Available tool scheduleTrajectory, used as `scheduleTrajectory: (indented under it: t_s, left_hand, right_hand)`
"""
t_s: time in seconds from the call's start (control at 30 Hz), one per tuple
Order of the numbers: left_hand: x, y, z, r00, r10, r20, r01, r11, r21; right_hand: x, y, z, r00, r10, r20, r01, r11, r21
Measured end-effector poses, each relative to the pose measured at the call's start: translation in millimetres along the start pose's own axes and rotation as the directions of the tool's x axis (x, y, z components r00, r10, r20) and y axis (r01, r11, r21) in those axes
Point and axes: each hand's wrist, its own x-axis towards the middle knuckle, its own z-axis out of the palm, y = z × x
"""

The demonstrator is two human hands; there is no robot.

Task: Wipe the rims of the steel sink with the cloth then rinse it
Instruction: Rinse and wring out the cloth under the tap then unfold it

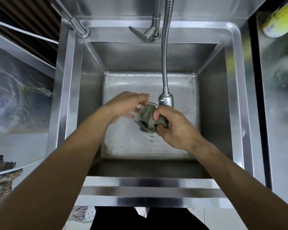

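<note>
Pale floor at left; steel sink basin wet; left hand blurred, fingers loose, holding nothing; right hand grip bunches grey-green cloth under the hose faucet head; steel counter at right.

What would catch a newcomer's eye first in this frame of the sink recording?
Dead centre, the right hand grips a bunched grey-green cloth just below the spray head of a flexible steel faucet hose, over the wet floor of the steel sink. The left hand hangs beside the cloth with loose, motion-blurred fingers. At the far right, a yellow-green bottle lies on the counter.
</note>
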Motion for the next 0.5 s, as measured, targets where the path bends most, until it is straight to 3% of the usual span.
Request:
scheduleTrajectory:
  t_s: [0.17,0.37,0.5]
  left_hand:
    - [26.1,64.4,-22.7,0.966,0.155,-0.205,-0.194,0.964,-0.184]
    - [59.1,96.3,-25.8,0.940,0.132,-0.315,-0.246,0.901,-0.357]
    - [74.3,98.8,-24.3,0.923,0.128,-0.364,-0.270,0.888,-0.372]
  right_hand:
    - [30.1,-11.9,-23.0,0.972,-0.235,0.008,0.232,0.957,-0.175]
    - [73.0,-20.9,-43.9,0.952,-0.301,0.064,0.307,0.919,-0.247]
    - [84.2,-18.8,-46.7,0.935,-0.339,0.101,0.354,0.889,-0.292]
